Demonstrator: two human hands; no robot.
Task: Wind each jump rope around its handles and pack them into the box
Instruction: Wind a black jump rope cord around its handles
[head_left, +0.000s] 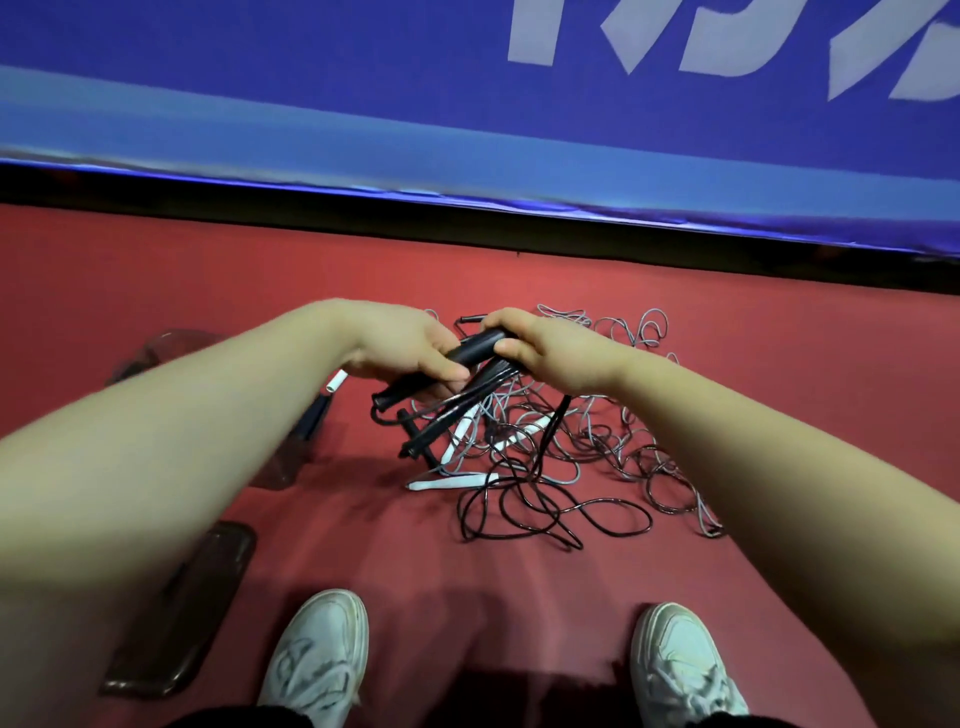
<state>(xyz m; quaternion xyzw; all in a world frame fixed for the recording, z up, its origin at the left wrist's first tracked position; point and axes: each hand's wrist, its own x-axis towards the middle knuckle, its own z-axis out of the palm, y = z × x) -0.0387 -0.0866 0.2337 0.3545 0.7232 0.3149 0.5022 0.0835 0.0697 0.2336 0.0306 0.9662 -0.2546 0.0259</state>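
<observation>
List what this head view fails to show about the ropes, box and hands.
Head view only.
- box: clear-walled, mostly behind the left forearm; contents unreadable.
- rope pile: cords overlap, so no count of ropes.
- black handles: left hand and right hand cover them; wound turns hidden by fingers.
- banner lettering: cut off by the top edge.

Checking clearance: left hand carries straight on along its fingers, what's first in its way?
The left hand would likely meet the right hand first, across the black handles both grip; depth unclear.
</observation>
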